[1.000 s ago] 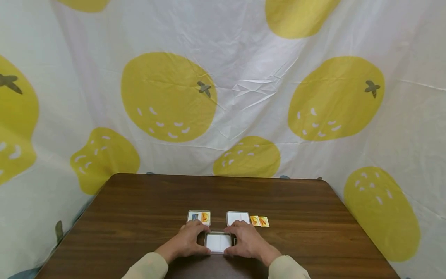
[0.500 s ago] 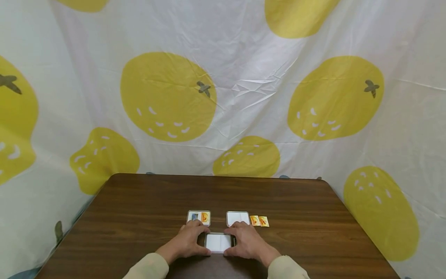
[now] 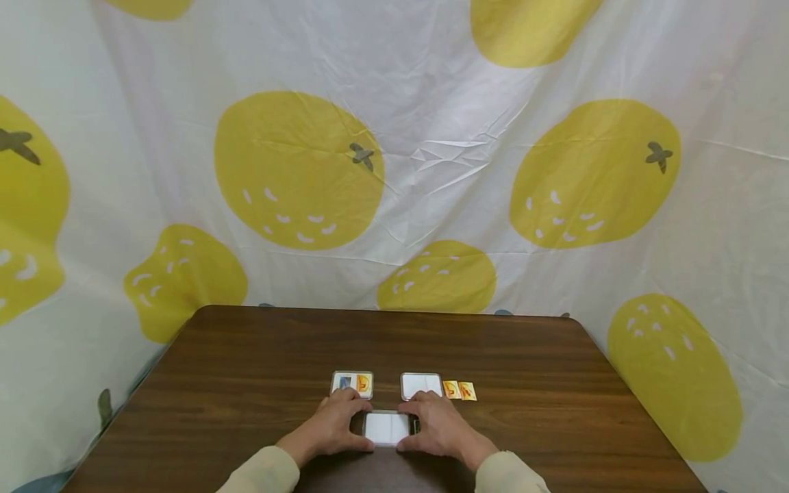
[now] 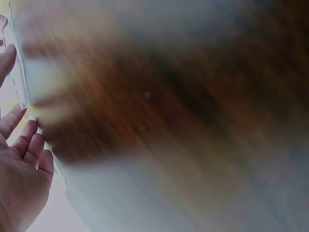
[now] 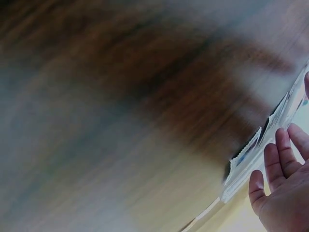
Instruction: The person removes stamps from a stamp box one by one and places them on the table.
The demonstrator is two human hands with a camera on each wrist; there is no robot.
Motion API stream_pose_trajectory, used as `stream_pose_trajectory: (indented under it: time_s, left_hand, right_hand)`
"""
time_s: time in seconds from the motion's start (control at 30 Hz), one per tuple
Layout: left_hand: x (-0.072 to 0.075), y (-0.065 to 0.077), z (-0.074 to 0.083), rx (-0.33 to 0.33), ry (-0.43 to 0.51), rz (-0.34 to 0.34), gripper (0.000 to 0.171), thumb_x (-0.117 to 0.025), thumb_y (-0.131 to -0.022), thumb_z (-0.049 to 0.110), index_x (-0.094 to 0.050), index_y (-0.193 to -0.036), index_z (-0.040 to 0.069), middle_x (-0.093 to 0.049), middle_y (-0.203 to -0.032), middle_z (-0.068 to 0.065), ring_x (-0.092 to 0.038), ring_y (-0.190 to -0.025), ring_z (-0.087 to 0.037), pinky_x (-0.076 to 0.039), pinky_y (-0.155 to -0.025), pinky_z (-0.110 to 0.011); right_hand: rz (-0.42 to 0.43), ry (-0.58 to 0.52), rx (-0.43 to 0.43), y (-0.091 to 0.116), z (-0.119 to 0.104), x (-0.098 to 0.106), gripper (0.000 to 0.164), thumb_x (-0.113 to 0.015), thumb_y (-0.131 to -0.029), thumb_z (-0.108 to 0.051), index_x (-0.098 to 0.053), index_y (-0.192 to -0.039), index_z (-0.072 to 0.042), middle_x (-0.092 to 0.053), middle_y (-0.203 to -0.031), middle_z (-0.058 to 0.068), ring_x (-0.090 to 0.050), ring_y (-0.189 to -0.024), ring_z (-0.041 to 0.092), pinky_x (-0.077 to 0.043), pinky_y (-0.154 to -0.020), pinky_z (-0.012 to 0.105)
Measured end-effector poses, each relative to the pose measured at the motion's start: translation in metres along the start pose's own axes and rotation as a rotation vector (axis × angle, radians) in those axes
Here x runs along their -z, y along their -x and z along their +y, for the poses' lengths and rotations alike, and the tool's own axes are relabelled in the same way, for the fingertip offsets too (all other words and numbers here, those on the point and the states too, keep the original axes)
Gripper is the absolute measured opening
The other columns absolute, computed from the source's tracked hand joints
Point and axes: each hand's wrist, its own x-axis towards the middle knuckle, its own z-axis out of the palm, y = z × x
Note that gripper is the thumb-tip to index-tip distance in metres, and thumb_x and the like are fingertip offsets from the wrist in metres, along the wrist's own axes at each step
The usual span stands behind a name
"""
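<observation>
Near the front of the table, a flat clear case [image 3: 387,429] with a white inside lies between both hands. My left hand [image 3: 333,426] holds its left end, thumb at the near corner and forefinger at the far one. At the right end my right hand [image 3: 439,426] grips it the same way. Part of a small dark-edged piece [image 3: 416,426] shows beside the case, mostly hidden by the right hand. In the right wrist view, stamps with toothed edges [image 5: 247,151] lie near the fingers. The left wrist view catches the case's clear edge [image 4: 20,67] by the fingertips.
Behind the left hand sits a clear case with a blue and an orange stamp [image 3: 353,385]. Another white-filled case [image 3: 422,386] is behind the right hand, with two orange stamps [image 3: 459,390] beside it. A fruit-print curtain [image 3: 431,205] hangs behind the brown table [image 3: 277,349].
The case's far rim, thick and dark a second ago, now looks thinner and the case flatter. Both hands have stayed almost in place.
</observation>
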Motion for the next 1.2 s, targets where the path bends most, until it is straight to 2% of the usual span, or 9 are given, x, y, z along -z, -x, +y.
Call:
stream_pose_trajectory:
  time_s: [0.2,0.5,0.8,1.2]
  left_hand:
    - [-0.0008,0.0000,-0.0003,-0.005,-0.030,0.008,0.059,-0.084,-0.072,0.049,-0.067,-0.117,0.014,-0.053,-0.113,-0.001,-0.048,-0.108,-0.024,-0.039,-0.091,-0.047]
    - [-0.0004,0.0001,0.0011,-0.025,-0.017,0.024,0.058,-0.086,-0.071,0.046,-0.068,-0.115,0.014,-0.053,-0.113,-0.003,-0.048,-0.108,-0.026,-0.039,-0.089,-0.049]
    - [0.0014,-0.0005,-0.0019,0.011,0.050,-0.020,0.054,-0.086,-0.072,0.044,-0.069,-0.115,0.017,-0.051,-0.114,-0.003,-0.046,-0.110,-0.028,-0.037,-0.089,-0.051]
    - [0.0012,0.0003,0.0008,0.006,0.037,-0.001,0.053,-0.087,-0.071,0.043,-0.070,-0.114,0.016,-0.050,-0.113,-0.002,-0.047,-0.109,-0.029,-0.036,-0.089,-0.051]
  right_hand:
    - [-0.004,0.002,-0.003,0.0018,0.0027,-0.0023,0.064,-0.080,-0.075,-0.053,-0.068,-0.124,-0.013,-0.064,-0.119,0.007,-0.057,-0.112,0.026,-0.042,-0.096,0.047]
    - [-0.008,-0.018,0.004,0.0027,0.0021,0.0003,0.060,-0.080,-0.075,-0.052,-0.070,-0.120,-0.014,-0.064,-0.117,0.007,-0.058,-0.109,0.026,-0.043,-0.095,0.046]
    - [-0.021,-0.052,-0.011,0.0013,0.0018,-0.0001,0.058,-0.083,-0.073,-0.050,-0.072,-0.118,-0.015,-0.065,-0.116,0.007,-0.058,-0.108,0.026,-0.044,-0.094,0.046]
    - [-0.031,-0.052,-0.010,-0.0009,0.0019,0.0027,0.057,-0.085,-0.071,-0.048,-0.074,-0.116,-0.015,-0.065,-0.111,0.004,-0.058,-0.103,0.022,-0.046,-0.090,0.040]
